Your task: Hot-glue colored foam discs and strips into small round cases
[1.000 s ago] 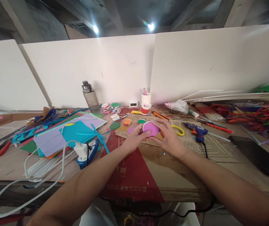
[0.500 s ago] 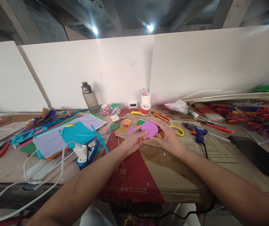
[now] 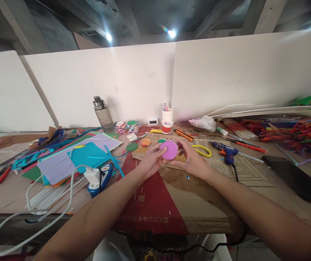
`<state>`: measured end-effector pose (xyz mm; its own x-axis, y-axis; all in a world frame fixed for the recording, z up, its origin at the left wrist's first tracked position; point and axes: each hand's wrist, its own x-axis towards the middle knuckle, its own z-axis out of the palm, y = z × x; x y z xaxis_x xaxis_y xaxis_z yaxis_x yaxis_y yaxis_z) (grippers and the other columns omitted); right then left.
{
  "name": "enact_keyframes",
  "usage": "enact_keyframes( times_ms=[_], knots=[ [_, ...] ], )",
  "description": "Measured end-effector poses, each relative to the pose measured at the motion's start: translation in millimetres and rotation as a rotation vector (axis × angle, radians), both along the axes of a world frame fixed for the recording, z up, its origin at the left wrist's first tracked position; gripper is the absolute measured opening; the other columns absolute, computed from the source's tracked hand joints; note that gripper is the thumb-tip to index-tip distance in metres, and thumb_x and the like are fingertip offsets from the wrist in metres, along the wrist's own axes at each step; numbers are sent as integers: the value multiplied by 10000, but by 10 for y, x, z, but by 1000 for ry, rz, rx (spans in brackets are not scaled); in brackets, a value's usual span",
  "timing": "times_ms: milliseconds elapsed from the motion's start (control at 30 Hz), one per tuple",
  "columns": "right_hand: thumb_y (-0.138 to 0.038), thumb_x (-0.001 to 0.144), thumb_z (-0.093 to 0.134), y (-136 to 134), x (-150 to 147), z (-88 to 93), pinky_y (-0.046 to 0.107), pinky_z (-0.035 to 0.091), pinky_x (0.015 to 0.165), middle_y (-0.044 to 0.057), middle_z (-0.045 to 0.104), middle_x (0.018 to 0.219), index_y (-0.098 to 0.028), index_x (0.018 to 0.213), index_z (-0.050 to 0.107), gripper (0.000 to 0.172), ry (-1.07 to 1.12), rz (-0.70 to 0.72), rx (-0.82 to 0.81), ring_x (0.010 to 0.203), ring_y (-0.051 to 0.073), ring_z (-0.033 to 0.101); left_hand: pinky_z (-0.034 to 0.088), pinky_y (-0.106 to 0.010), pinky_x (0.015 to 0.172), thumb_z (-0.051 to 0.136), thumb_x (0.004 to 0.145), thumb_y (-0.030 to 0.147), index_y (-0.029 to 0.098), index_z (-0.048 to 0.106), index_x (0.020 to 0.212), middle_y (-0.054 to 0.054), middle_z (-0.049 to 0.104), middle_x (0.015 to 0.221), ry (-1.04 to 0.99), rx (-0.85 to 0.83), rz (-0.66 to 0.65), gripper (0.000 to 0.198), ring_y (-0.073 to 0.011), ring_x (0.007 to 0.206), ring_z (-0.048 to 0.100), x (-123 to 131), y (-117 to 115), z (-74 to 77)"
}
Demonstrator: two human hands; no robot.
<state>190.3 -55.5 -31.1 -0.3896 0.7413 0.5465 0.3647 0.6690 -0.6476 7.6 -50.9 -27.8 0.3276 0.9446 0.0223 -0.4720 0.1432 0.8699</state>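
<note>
A round purple disc [image 3: 170, 150] with a pale rim is held up above the cardboard, its flat face toward me. My left hand [image 3: 153, 160] pinches it at the left edge, thumb on the purple face. On the other side, my right hand [image 3: 192, 159] is open, thumb and fingers apart around the disc's right edge; whether a fingertip touches it I cannot tell. Behind the hands lie a green disc [image 3: 132, 147], an orange disc [image 3: 145, 143] and another green disc [image 3: 162, 140], partly hidden.
To the right are a yellow ring-shaped handle [image 3: 203, 150], a blue glue gun [image 3: 228, 154] and a black phone [image 3: 294, 177]. Coloured paper sheets [image 3: 54, 165] and a power strip [image 3: 99, 181] with a white cable lie left. A bottle [image 3: 103, 116] and paper cups [image 3: 167, 127] stand behind.
My right hand has loosened from the disc and spread its fingers, while my left hand keeps its pinch. The purple disc now shows its pale rim more evenly.
</note>
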Motion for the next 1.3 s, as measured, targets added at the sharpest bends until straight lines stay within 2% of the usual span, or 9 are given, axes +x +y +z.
enact_keyframes(
  times_ms=[300, 500, 667, 767, 867, 1000, 1100, 1200, 1300],
  knots=[
    [-288, 870, 637, 34, 24, -71, 448, 518, 897, 134, 565, 1311, -250, 1390, 464, 550, -50, -44, 136, 1145, 274, 564, 479, -211, 651, 888, 581, 243, 125, 702, 855, -20, 692, 819, 122, 48, 26, 351, -97, 713, 604, -38, 39, -15],
    [-291, 872, 603, 66, 20, -80, 421, 544, 801, 107, 642, 1172, -225, 1350, 485, 497, 29, -42, 14, 855, 215, 621, 516, -268, 716, 908, 530, 250, 130, 663, 828, -20, 692, 852, 109, 47, 80, 404, -122, 753, 623, -39, 49, -47],
    [-346, 876, 606, 125, -20, -117, 400, 540, 803, 74, 676, 1032, -215, 1214, 574, 363, 106, -5, -73, 866, 218, 635, 519, -291, 734, 913, 520, 297, 138, 659, 863, -14, 681, 848, 159, 60, 92, 455, -130, 751, 625, -33, 25, -75],
    [-339, 884, 583, 153, -43, -134, 411, 527, 827, 61, 676, 959, -215, 1059, 636, 221, 100, -16, -67, 888, 227, 628, 503, -294, 727, 902, 535, 348, 146, 657, 873, -14, 678, 835, 238, 122, 81, 464, -143, 755, 614, -63, 44, -104],
    [-318, 872, 590, 156, -61, -134, 411, 516, 818, 57, 680, 944, -213, 1020, 649, 191, 80, -9, -62, 876, 227, 622, 477, -295, 739, 854, 611, 397, 151, 655, 846, -16, 666, 807, 461, 298, 106, 395, -156, 759, 590, -121, 67, -127],
    [-301, 848, 584, 183, -75, -148, 384, 507, 770, 48, 683, 906, -199, 980, 649, 179, 124, -27, -65, 811, 209, 609, 461, -316, 803, 738, 755, 434, 174, 655, 989, -57, 667, 955, 662, 571, 275, 360, -197, 872, 595, -187, 64, -119],
    [-323, 840, 550, 269, -44, -187, 340, 503, 660, 13, 645, 767, -190, 965, 631, 199, 225, -107, -100, 672, 179, 572, 465, -314, 778, 572, 885, 465, 183, 582, 1079, -78, 640, 992, 626, 596, 443, 343, -198, 894, 606, -221, 82, -99],
    [-339, 844, 518, 381, 34, -225, 314, 477, 589, -1, 614, 728, -183, 1006, 607, 241, 271, -181, -119, 590, 159, 526, 456, -293, 742, 543, 902, 463, 192, 569, 1053, -58, 626, 937, 650, 599, 525, 312, -184, 849, 598, -266, 140, -92],
    [-335, 821, 549, 454, 115, -234, 336, 481, 700, 23, 644, 831, -196, 965, 597, 206, 283, -257, -97, 717, 174, 561, 450, -308, 801, 581, 879, 442, 202, 599, 1031, -53, 635, 947, 726, 648, 556, 284, -183, 840, 594, -307, 182, -101]
  ],
)
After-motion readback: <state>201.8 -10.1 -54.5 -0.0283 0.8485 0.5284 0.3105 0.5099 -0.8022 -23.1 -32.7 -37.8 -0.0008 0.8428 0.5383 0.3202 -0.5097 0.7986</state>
